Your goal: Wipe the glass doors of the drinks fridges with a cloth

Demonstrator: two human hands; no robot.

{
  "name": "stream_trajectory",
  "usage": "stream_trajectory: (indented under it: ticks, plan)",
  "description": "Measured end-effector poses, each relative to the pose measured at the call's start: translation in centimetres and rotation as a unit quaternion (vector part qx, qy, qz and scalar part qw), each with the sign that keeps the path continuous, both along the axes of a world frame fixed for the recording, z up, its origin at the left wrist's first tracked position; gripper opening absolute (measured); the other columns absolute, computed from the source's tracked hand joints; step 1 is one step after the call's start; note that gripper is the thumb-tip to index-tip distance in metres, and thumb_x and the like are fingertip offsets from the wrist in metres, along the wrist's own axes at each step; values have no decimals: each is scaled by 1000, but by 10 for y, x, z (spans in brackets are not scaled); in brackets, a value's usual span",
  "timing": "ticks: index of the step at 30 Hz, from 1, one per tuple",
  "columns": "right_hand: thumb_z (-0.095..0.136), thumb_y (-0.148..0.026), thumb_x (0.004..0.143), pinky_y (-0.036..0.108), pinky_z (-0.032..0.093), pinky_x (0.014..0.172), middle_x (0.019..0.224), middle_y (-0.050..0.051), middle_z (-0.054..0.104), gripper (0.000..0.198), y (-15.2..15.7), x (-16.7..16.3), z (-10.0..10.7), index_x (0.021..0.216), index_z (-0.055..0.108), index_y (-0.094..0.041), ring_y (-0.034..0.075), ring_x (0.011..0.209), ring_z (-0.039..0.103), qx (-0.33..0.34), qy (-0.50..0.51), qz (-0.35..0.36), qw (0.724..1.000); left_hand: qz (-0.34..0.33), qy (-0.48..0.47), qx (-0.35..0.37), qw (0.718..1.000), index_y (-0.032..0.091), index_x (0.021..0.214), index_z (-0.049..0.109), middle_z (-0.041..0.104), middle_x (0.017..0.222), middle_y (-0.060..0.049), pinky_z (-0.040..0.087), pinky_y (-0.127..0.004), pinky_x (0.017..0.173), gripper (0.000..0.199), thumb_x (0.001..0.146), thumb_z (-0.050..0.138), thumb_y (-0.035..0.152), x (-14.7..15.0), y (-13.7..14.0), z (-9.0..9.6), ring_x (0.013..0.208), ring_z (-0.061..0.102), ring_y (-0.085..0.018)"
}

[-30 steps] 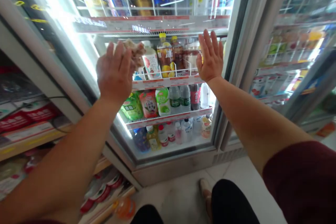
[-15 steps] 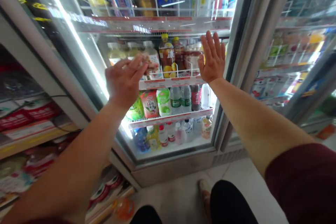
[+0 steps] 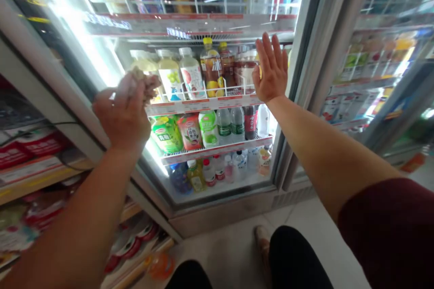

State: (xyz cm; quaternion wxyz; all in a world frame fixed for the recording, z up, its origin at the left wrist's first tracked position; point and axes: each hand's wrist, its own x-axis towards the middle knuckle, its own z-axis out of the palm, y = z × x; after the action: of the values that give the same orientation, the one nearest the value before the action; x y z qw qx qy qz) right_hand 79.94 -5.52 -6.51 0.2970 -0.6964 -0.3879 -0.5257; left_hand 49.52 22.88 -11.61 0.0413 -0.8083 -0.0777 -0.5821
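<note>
A glass-fronted drinks fridge [image 3: 222,201] stands before me, with bottles on several shelves behind the glass. My left hand [image 3: 124,110] is closed around a crumpled, beige-and-brown patterned cloth [image 3: 149,86] at the left side of the glass. The hand is a little blurred, and part of the cloth is hidden in the fingers. Flat against the right part of the pane lies my right hand [image 3: 272,72], palm forward, fingers stretched out and nothing held. Between the hands show white-capped bottles [image 3: 191,72] and a yellow-capped tea bottle [image 3: 212,67].
Shelves with red packages [image 3: 37,142] stand at the left. An orange bottle [image 3: 160,265] is on the floor by their base. Another fridge door [image 3: 359,67] adjoins at the right. My feet and knees are below, on the pale floor [image 3: 230,248].
My left hand has moved left across the glass with the cloth, uncovering the white-capped bottles. My right hand stays on the pane; the view has shifted slightly.
</note>
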Motion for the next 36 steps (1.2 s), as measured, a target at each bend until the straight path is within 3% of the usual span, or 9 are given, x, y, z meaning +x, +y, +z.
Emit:
stream_trajectory:
  ticks: [6, 13, 16, 20, 23, 27, 29, 34, 36]
  plan:
    - [32, -33, 106, 58, 16, 142, 181, -4, 31, 67, -2, -4, 0, 172, 34, -31, 24, 172, 18, -13, 14, -2, 1000, 55, 102, 86, 990, 38, 136, 73, 71, 146, -3, 54, -67, 104, 36, 107, 53, 31, 1, -20, -39, 128, 67, -39]
    - [29, -33, 106, 61, 15, 142, 181, -2, 31, 67, -1, 0, 0, 173, 33, -29, 24, 172, 15, -17, 16, 2, 1000, 85, -35, 32, 995, 27, 162, 53, 45, 172, -7, 30, -78, 122, 55, 107, 51, 30, 19, -21, 15, 149, 44, -45]
    - [28, -36, 106, 60, 11, 143, 181, -4, 30, 67, 0, 2, 0, 173, 32, -30, 24, 173, 10, -19, 23, 10, 999, 49, -6, 43, 998, 25, 163, 52, 45, 171, -10, 33, -76, 119, 55, 108, 50, 27, 39, -36, -12, 148, 44, -43]
    - [28, -37, 106, 56, 7, 143, 182, -7, 26, 68, 0, 1, 1, 174, 30, -29, 24, 173, 7, -16, 30, 14, 999, -22, 131, 93, 987, 40, 137, 73, 72, 143, 0, 54, -55, 105, 39, 107, 53, 27, 52, -48, -56, 128, 66, -31]
    - [29, -34, 106, 59, 13, 143, 182, -4, 28, 68, -1, -3, 3, 174, 31, -28, 24, 173, 8, -34, 33, -11, 999, 7, 106, 100, 989, 38, 140, 73, 71, 145, -3, 51, -56, 107, 38, 109, 51, 33, 44, -38, -39, 131, 65, -31]
    - [28, -32, 106, 55, 12, 144, 181, -4, 29, 67, 0, -3, 2, 172, 35, -25, 24, 173, 15, -21, 20, -11, 1000, 85, 8, 79, 993, 13, 161, 50, 45, 169, -18, 32, -71, 107, 51, 117, 39, 36, 28, -23, 2, 155, 42, -39]
    - [26, -36, 108, 55, 13, 143, 181, -6, 30, 65, 1, -1, 1, 172, 35, -27, 24, 173, 15, -13, 13, -1, 1000, 105, -16, 67, 992, 10, 162, 47, 41, 170, -20, 32, -72, 103, 53, 118, 35, 36, 23, -23, -4, 155, 40, -40]
    - [29, -37, 109, 64, 21, 140, 181, -4, 29, 65, -2, -4, 2, 175, 29, -32, 25, 173, 9, -40, 31, -12, 999, 114, 30, 30, 993, 23, 146, 69, 63, 156, -10, 46, -62, 113, 44, 113, 46, 39, 17, -30, -62, 143, 57, -36]
    - [32, -34, 108, 62, 21, 141, 181, -1, 29, 66, -3, -8, 3, 175, 31, -28, 26, 172, 10, -40, 33, -14, 999, 116, 45, 26, 992, 21, 146, 69, 61, 158, -7, 44, -61, 116, 44, 113, 45, 37, 14, -29, -56, 145, 56, -34]
